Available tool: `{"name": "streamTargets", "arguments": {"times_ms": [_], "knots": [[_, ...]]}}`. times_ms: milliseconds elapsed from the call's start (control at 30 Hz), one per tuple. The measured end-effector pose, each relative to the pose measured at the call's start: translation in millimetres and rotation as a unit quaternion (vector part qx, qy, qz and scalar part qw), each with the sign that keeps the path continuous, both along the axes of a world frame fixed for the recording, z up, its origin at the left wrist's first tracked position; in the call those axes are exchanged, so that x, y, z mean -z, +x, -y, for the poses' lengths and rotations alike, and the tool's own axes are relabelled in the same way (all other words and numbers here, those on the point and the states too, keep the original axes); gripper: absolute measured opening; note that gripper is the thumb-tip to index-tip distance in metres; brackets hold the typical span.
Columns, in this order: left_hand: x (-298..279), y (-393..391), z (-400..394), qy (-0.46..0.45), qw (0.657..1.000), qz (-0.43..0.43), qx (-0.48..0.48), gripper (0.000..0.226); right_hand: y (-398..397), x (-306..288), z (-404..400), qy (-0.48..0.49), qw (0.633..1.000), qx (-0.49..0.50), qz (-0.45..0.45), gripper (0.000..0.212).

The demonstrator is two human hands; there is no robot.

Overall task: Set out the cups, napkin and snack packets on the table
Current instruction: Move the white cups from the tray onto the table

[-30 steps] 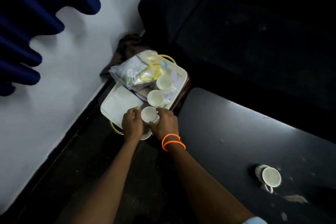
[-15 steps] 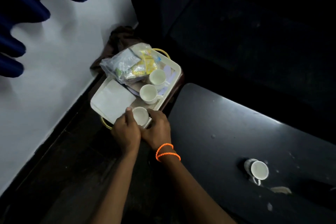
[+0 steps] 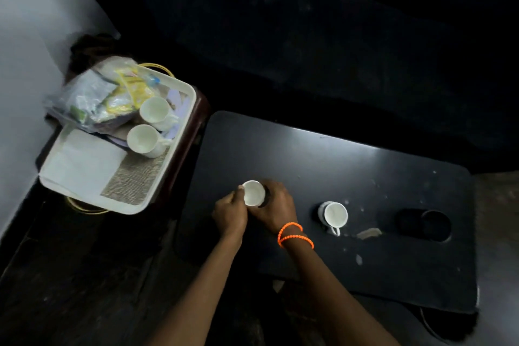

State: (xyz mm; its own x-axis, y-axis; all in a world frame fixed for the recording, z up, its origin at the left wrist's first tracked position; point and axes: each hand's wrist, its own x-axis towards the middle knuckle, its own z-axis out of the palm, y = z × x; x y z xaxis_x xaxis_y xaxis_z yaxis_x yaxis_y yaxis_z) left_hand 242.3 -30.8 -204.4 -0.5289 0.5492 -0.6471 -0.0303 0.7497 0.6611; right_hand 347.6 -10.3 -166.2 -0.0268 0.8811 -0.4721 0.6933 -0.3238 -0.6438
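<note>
Dark scuffed table (image 3: 351, 177) beside a white wall (image 3: 25, 36); both hands' fingers (image 3: 276, 191) hold a cup (image 3: 253, 193).

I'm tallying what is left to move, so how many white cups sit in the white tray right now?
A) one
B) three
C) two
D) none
C: two cups stand in the tray; a third is held in both hands over the table, and a fourth already stands there.

no readable text anywhere, printing on the snack packets (image 3: 112, 98) in the tray too blurred to make out, cups (image 3: 153, 113) plain white, no labels, brands or numbers legible
</note>
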Motion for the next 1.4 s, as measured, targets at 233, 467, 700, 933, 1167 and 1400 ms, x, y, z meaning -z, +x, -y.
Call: {"name": "streamTargets", "arguments": {"times_ms": [233, 467, 700, 933, 1167, 1400], "knots": [[26.7, 59.3, 9.2, -0.021, 0.991, 0.048, 0.121, 0.031, 83.6, 12.7, 13.1, -0.070, 0.996, -0.026, 0.056, 0.057], [24.6, 91.4, 8.0, -0.026, 0.975, 0.013, 0.220, 0.031, 101.8, 22.7, 32.5, -0.066, 0.993, 0.016, 0.095, 0.041], [25.3, 107.0, 2.5, -0.026, 0.958, 0.004, 0.284, 0.034, 94.6, 28.9, 59.5, -0.037, 0.978, 0.193, 0.065, 0.044], [27.1, 121.1, -2.9, -0.039, 0.947, 0.016, 0.318, 0.033, 85.8, 32.1, 82.7, -0.049, 0.947, 0.316, 0.042, 0.052], [18.7, 91.7, -7.1, -0.034, 0.967, 0.055, 0.245, 0.039, 73.5, 23.3, 100.3, -0.013, 0.935, 0.346, 0.079, 0.052], [-14.9, -14.8, -23.7, 0.072, 0.997, -0.003, 0.037, 0.032, -3.5, 16.1, 57.7, 0.049, 0.978, 0.205, 0.014, 0.033]]}}
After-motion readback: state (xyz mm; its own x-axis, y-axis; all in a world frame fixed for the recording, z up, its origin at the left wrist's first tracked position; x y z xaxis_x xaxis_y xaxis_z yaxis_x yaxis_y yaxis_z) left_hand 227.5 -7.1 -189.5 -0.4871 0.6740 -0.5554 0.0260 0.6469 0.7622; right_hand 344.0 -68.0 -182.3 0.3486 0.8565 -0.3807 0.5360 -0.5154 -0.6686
